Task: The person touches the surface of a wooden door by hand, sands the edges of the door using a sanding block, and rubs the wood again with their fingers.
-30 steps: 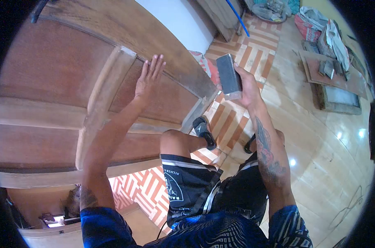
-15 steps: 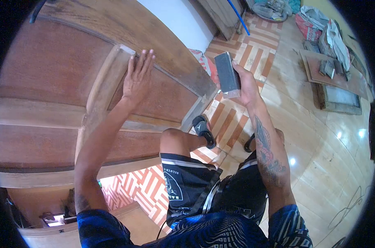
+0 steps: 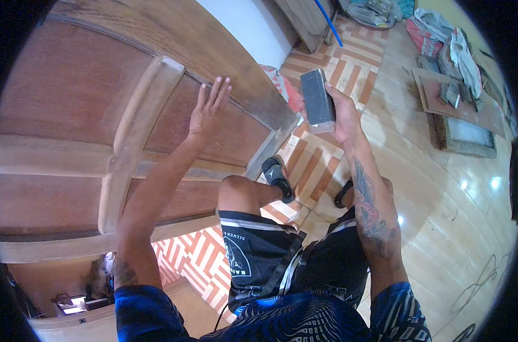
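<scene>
My left hand (image 3: pixel 205 115) spreads wide over the door (image 3: pixel 128 122), eleven o'clock. My right hand (image 3: pixel 344 121) grips a block's (image 3: pixel 318 100) side, probably to free its face.

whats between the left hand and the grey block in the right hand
The wide wooden board, then part of a red-and-white bag, as the head view shows.

Panelled woodwork (image 3: pixel 73 80), sacks (image 3: pixel 460 54) and stacked boards (image 3: pixel 430 96) suggest an indoor workshop.
</scene>
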Demonstrator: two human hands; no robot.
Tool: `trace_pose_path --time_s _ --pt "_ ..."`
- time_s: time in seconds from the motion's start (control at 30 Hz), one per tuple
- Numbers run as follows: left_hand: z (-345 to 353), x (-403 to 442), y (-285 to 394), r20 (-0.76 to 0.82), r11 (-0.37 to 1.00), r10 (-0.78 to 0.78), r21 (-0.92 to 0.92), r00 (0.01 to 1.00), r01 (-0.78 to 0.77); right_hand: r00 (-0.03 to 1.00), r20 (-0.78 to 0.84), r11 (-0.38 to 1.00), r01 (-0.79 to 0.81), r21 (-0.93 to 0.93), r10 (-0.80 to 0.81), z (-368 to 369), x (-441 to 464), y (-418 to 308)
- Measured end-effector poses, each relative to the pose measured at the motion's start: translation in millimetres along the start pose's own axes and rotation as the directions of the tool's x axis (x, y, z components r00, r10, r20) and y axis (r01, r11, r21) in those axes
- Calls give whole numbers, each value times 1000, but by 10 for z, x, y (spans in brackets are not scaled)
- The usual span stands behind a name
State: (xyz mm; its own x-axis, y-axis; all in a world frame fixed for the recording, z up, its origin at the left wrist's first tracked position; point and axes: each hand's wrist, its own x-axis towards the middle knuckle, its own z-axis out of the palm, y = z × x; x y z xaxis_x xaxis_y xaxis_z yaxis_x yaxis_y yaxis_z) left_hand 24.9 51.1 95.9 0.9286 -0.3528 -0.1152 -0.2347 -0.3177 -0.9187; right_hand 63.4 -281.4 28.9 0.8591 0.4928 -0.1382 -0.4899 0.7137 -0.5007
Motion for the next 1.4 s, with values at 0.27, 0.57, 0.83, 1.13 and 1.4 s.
trace_pose_path --time_s 0.27,0.57,0.83,1.13,1.4 --pt "-235 -41 -173 31 971 -78 -224 996 83 1000 11 1000 -22 2 22 -32 44 18" --pt "-647 -135 -1003 -50 919 -329 -248 943 308 1000 -10 1000 -6 -29 6 11 40 8" --pt "-686 -123 -1182 -123 907 -399 -201 909 371 999 48 1000 18 12 -18 -50 76 19" --pt "-332 -46 -558 -46 963 -244 -127 969 237 1000 27 1000 11 15 -12 -47 74 -27" --pt "-24 6 -31 -51 992 -126 4 991 127 999 -43 999 22 31 -21 6 54 -30"
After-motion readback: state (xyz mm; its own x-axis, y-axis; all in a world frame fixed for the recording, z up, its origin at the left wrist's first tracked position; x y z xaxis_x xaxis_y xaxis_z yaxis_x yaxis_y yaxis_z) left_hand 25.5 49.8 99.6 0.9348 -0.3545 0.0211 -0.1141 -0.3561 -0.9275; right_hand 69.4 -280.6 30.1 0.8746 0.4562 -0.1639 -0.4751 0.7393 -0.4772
